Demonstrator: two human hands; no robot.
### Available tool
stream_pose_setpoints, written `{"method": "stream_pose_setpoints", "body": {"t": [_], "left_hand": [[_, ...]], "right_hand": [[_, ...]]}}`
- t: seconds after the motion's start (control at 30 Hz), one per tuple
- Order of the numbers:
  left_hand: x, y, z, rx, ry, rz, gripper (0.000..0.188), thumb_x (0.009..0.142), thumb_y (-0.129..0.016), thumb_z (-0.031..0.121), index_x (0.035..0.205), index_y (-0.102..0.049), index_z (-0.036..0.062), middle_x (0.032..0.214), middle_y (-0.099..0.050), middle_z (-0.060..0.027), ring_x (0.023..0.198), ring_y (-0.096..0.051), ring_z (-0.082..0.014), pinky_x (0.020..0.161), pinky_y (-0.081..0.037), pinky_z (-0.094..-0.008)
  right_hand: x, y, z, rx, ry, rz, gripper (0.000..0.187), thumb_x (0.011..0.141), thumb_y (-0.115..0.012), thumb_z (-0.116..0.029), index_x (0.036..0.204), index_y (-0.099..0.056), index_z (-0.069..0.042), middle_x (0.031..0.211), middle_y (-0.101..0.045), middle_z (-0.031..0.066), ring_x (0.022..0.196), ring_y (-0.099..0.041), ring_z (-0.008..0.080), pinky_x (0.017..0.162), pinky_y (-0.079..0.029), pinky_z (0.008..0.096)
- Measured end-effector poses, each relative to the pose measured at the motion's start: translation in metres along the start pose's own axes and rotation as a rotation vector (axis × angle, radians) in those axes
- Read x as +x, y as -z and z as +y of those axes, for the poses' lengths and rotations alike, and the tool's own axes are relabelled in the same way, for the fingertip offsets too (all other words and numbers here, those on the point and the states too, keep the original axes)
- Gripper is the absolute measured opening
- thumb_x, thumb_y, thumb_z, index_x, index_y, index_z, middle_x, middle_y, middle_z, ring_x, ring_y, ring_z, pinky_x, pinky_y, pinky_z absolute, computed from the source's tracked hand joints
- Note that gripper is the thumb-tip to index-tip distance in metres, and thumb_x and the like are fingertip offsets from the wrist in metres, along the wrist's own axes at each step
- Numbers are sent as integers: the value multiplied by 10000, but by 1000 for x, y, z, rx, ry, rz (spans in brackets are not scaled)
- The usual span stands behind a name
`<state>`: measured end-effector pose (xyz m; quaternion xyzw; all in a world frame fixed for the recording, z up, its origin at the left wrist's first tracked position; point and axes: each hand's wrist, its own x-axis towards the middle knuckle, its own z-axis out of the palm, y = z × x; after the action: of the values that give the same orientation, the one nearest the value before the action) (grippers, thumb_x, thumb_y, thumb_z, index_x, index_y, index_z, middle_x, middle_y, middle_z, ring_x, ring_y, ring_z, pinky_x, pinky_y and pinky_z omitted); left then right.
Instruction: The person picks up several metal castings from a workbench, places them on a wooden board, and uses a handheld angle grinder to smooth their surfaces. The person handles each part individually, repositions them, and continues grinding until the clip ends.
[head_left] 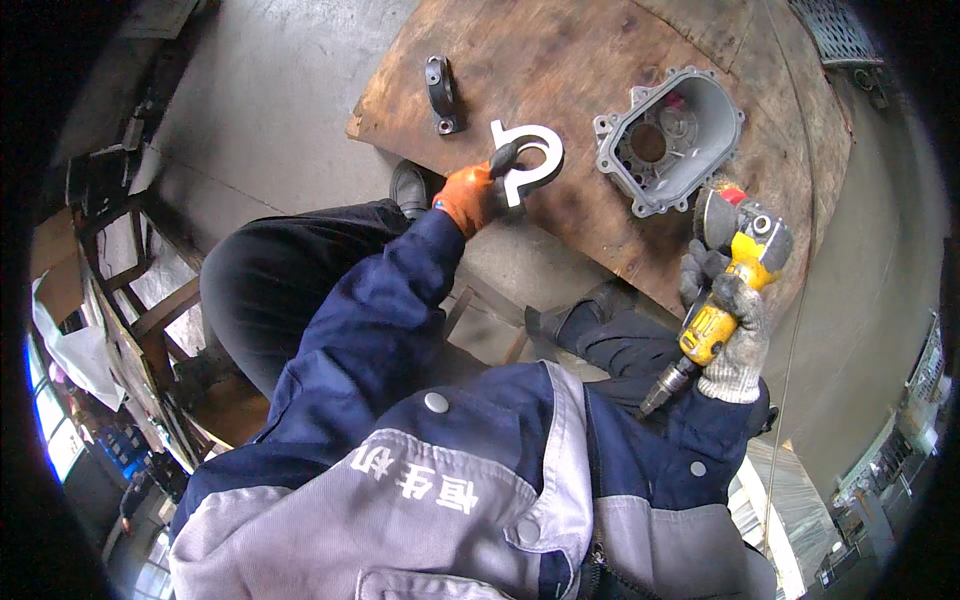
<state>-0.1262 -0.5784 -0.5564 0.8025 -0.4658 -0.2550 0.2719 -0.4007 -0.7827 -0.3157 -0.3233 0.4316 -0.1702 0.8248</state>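
My left hand (470, 198), in an orange and dark work glove, is closed on one foot of a pale metal half-ring bracket (546, 148). The bracket has flat feet at its ends and is held over the near left edge of a wooden board (520, 60). My right hand (738, 335), in a grey and white knit glove, grips a yellow angle grinder (712, 325) by its body. The grinder's disc (714, 217) is at the top, with a metal connector pointing down toward my sleeve. Disc and bracket are well apart.
A dark half-ring bracket (440, 95) lies on the board at the far left. A grey cast metal housing (710, 105) sits at the right, close beyond the grinder. A thin cable (797, 300) runs down the right side. A wooden frame (150, 310) stands at the left.
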Motion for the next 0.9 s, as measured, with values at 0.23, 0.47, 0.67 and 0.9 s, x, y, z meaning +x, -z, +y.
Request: {"method": "stream_pose_setpoints", "body": {"t": [0.23, 0.47, 0.67, 0.9], "left_hand": [[39, 40, 16, -200, 762, 575, 509, 852, -643, 430, 1137, -654, 8, 1080, -680, -240, 1031, -654, -367, 893, -500, -419], [54, -10, 122, -329, 405, 37, 608, 797, -657, 436, 1196, -601, -18, 1111, -650, -280, 1078, -619, -404, 914, -481, -436], [63, -30, 158, -591, 259, -178, 585, 853, -639, 361, 1301, -536, -1, 1200, -632, -254, 1102, -615, -343, 938, -468, -408], [26, -23, 160, -411, 368, 319, 554, 784, -670, 354, 1233, -604, 37, 1146, -647, -244, 1089, -607, -393, 952, -474, -427]], "right_hand": [[-1, 1, -1, 73, -14, 64, 661, 741, -723, -118, 1285, -430, 116, 1217, -567, 237, 1052, -617, 330, 924, -532, 390], [0, 8, 2, 36, 4, 136, 664, 739, -726, -109, 1285, -425, 119, 1218, -569, 247, 1068, -611, 362, 941, -529, 422], [1, 10, 4, 83, 10, 130, 695, 749, -693, -86, 1319, -364, 137, 1248, -554, 279, 1083, -608, 378, 984, -509, 470], [-4, 8, 1, 5, 20, 56, 602, 733, -695, -124, 1220, -463, 144, 1190, -586, 267, 1085, -610, 379, 967, -520, 459]]}}
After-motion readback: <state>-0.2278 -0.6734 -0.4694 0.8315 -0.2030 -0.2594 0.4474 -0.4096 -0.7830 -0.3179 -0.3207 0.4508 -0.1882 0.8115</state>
